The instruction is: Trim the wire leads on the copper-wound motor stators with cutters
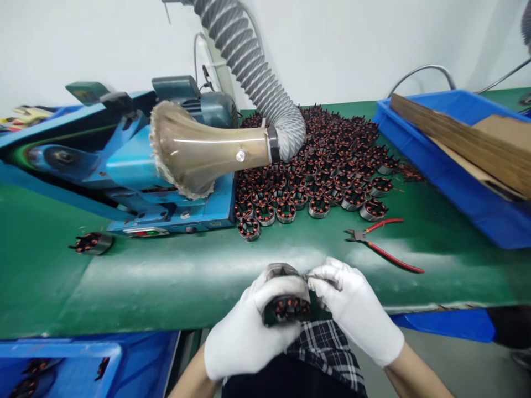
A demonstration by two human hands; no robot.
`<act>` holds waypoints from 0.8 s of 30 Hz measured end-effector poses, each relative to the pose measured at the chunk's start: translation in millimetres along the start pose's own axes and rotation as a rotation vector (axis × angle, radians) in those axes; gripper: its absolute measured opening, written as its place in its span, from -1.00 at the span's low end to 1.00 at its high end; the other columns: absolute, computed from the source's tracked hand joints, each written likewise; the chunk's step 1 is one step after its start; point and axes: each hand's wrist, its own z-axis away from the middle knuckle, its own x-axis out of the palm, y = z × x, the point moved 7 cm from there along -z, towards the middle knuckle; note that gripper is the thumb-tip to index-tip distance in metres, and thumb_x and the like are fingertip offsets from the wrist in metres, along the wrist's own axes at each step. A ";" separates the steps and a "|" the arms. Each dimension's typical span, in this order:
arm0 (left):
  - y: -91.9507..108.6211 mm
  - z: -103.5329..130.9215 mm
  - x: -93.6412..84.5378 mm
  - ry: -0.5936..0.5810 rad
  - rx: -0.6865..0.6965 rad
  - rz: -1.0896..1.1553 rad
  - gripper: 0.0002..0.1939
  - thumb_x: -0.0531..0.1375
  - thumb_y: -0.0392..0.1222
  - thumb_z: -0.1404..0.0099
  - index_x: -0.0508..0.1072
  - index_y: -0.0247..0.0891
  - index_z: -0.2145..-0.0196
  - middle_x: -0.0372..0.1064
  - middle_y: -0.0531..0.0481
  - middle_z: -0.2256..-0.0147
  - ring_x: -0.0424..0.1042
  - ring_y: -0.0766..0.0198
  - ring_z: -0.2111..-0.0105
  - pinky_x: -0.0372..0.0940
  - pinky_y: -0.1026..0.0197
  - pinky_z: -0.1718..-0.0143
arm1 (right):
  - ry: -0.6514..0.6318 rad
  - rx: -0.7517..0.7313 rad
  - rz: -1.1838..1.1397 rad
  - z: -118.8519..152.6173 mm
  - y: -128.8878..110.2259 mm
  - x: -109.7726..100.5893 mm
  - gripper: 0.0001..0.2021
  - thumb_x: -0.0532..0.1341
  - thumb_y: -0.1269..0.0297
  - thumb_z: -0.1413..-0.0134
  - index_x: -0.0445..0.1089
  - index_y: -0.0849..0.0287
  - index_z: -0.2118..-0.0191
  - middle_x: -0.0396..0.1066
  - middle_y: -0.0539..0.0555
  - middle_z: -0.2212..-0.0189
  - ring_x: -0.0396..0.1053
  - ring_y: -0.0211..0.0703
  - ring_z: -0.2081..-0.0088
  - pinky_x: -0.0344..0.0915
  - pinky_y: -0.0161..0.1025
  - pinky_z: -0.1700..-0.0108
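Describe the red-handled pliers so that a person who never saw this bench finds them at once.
Start at the blue bin on the right of the green table. Left of it, in front of the heap of stators, lie the pliers. They are the only tool with thin red handles.

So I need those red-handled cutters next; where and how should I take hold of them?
Grip the red handles of the cutters, coming from the right: they splay open toward the right, clear on the green mat, while the metal jaws point left toward the stator pile.
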 end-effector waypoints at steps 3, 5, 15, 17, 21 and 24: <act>2.7 2.9 -4.3 0.111 0.043 -0.046 -0.73 0.17 -0.41 -0.08 0.38 -0.13 0.27 0.24 -0.04 0.12 0.28 0.19 0.08 0.28 0.13 0.07 | 0.077 -0.011 0.002 1.7 -4.9 -3.9 -0.81 0.10 0.32 0.04 0.32 0.17 0.60 0.21 -0.01 0.61 0.20 -0.21 0.53 0.13 -0.30 0.47; 0.3 5.0 -7.9 0.221 0.039 -0.167 -0.60 0.19 -0.39 -0.07 0.32 -0.13 0.12 0.18 -0.10 0.05 0.20 0.11 -0.01 0.22 0.02 0.01 | -0.017 0.120 -0.204 2.0 3.0 3.4 -0.77 0.10 0.30 0.07 0.22 0.17 0.67 0.16 -0.04 0.69 0.16 -0.25 0.62 0.11 -0.33 0.55; -5.1 0.9 -0.3 0.111 0.065 0.063 -0.78 0.23 -0.31 -0.07 0.37 -0.13 0.29 0.26 -0.01 0.12 0.31 0.20 0.10 0.26 0.12 0.06 | 0.046 -0.007 0.005 5.8 3.4 -1.0 -0.84 0.12 0.35 0.05 0.38 0.14 0.56 0.25 -0.01 0.57 0.24 -0.20 0.48 0.16 -0.29 0.41; -1.8 5.2 -4.9 0.214 0.117 -0.074 -0.70 0.21 -0.34 -0.10 0.34 -0.12 0.18 0.20 -0.05 0.07 0.26 0.19 0.06 0.23 0.08 0.02 | 0.012 0.001 -0.001 5.0 2.3 0.9 -0.81 0.10 0.37 0.05 0.33 0.15 0.61 0.21 -0.03 0.60 0.23 -0.20 0.49 0.15 -0.30 0.44; -4.6 4.8 -3.2 0.224 0.088 -0.211 -0.52 0.16 -0.45 -0.08 0.24 -0.15 0.05 0.17 -0.11 0.05 0.19 0.16 -0.01 0.20 0.06 0.00 | -0.007 0.077 -0.112 4.3 8.1 4.3 -0.78 0.10 0.36 0.05 0.25 0.17 0.65 0.17 -0.04 0.64 0.20 -0.24 0.58 0.14 -0.34 0.54; -11.9 -0.7 8.9 0.020 0.014 0.020 -0.59 0.21 -0.44 -0.03 0.30 -0.15 0.17 0.26 0.00 0.16 0.30 0.26 0.12 0.27 0.19 0.08 | 0.092 0.015 0.012 4.8 9.1 2.3 -0.79 0.09 0.35 0.03 0.32 0.16 0.62 0.21 0.00 0.61 0.22 -0.19 0.53 0.16 -0.30 0.49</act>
